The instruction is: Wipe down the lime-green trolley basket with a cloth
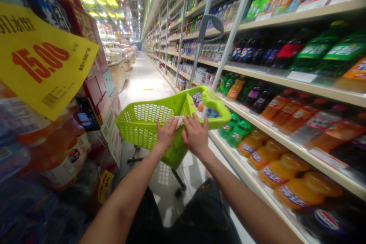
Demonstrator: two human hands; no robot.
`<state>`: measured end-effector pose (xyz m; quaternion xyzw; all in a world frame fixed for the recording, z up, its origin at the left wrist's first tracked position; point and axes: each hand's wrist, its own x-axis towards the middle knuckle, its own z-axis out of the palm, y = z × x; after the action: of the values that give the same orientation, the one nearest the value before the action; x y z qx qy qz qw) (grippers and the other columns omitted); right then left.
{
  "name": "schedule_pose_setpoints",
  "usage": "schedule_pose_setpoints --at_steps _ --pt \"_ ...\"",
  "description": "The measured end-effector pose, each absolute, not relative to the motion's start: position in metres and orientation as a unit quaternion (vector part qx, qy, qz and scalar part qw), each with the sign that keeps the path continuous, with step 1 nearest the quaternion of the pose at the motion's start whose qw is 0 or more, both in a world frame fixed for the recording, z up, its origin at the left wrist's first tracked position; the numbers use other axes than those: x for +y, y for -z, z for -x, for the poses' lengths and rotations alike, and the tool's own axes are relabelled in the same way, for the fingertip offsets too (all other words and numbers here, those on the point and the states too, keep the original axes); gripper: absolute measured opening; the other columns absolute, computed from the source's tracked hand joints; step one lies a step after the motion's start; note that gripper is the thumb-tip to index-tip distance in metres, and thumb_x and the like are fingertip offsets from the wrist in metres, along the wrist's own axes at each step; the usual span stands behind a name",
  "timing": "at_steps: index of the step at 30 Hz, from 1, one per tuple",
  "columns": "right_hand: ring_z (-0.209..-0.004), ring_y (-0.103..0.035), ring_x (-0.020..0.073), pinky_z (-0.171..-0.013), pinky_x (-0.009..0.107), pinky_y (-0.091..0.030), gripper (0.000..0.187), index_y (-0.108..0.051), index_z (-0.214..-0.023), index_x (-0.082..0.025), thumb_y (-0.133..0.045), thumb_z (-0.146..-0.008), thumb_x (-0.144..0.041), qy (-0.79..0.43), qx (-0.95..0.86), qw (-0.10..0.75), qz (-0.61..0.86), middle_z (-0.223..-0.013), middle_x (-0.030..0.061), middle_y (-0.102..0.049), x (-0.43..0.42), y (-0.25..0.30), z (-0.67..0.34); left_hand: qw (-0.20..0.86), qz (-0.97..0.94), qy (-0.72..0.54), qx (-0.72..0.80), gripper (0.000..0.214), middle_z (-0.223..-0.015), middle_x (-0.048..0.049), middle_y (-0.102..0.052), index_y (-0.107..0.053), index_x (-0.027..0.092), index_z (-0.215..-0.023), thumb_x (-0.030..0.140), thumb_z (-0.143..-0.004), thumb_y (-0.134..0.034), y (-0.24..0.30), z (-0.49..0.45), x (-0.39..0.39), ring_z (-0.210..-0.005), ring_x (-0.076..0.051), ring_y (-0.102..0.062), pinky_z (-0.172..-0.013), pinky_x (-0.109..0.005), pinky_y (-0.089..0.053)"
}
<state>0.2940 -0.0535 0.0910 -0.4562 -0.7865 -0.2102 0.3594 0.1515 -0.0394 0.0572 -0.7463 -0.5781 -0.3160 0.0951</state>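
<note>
A lime-green shopping cart (140, 126) with a perforated basket stands in front of me, its looped handle (221, 112) at the right. My left hand (166, 133) is at the cart's near side, its fingers closed on a small whitish, crumpled thing (180, 122). From the other side, my right hand (197, 135) meets the same thing, fingers bent over it and close to the green rim. Blur and the fingers hide what kind of thing it is. Dark casters show below the basket.
Shelves of soda bottles (271, 177) line the right side, with a grey-handled pole (202, 32) before them. Stacked drinks and a yellow price sign (48, 59) crowd the left. A tiled aisle (137, 72) runs ahead, past display counters (117, 74).
</note>
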Motion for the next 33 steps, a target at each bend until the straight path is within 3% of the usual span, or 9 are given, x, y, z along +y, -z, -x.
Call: schedule_pose_setpoints --at_steps 6,14,22,33 --pt "-0.126 -0.038 0.0298 -0.107 0.056 -0.007 0.040 -0.056 -0.116 -0.013 -0.045 -0.079 -0.020 0.197 -0.798 0.336 0.459 -0.124 0.0126 -0.055 -0.046 -0.084 -0.304 0.102 0.703 0.303 -0.635 0.042 -0.135 -0.0084 -0.047 -0.045 0.026 -0.126 0.017 -0.086 -0.038 -0.042 -0.106 -0.038 -0.124 -0.019 -0.043 -0.109 -0.057 0.000" --pt "-0.125 -0.038 0.0281 -0.109 0.054 -0.006 0.039 -0.057 -0.116 -0.014 -0.045 -0.079 -0.021 0.183 -0.829 0.318 0.423 -0.124 0.0107 -0.056 -0.048 -0.076 -0.270 0.104 0.725 0.300 -0.611 0.041 -0.135 -0.0079 -0.047 -0.046 0.025 -0.127 0.020 -0.087 -0.037 -0.044 -0.125 -0.036 -0.125 -0.019 -0.042 -0.109 -0.055 0.000" --pt "-0.122 -0.041 0.0278 -0.107 0.055 -0.005 0.039 -0.057 -0.116 -0.012 -0.045 -0.080 -0.019 0.188 -0.828 0.311 0.427 -0.125 0.0112 -0.055 -0.044 -0.068 -0.281 0.146 0.664 0.301 -0.668 0.043 -0.133 -0.0100 -0.049 -0.047 0.023 -0.126 0.014 -0.084 -0.040 -0.016 -0.048 -0.035 -0.122 -0.021 -0.045 -0.109 -0.056 -0.001" --pt "-0.120 -0.043 0.0269 -0.108 0.051 -0.008 0.040 -0.056 -0.116 -0.009 -0.046 -0.078 -0.019 0.150 -0.855 0.275 0.413 -0.125 0.0132 -0.055 -0.033 -0.064 -0.240 0.147 0.692 0.307 -0.636 0.044 -0.132 -0.0088 -0.051 -0.050 0.025 -0.123 0.013 -0.083 -0.041 -0.018 -0.062 -0.035 -0.121 -0.020 -0.047 -0.109 -0.054 -0.003"
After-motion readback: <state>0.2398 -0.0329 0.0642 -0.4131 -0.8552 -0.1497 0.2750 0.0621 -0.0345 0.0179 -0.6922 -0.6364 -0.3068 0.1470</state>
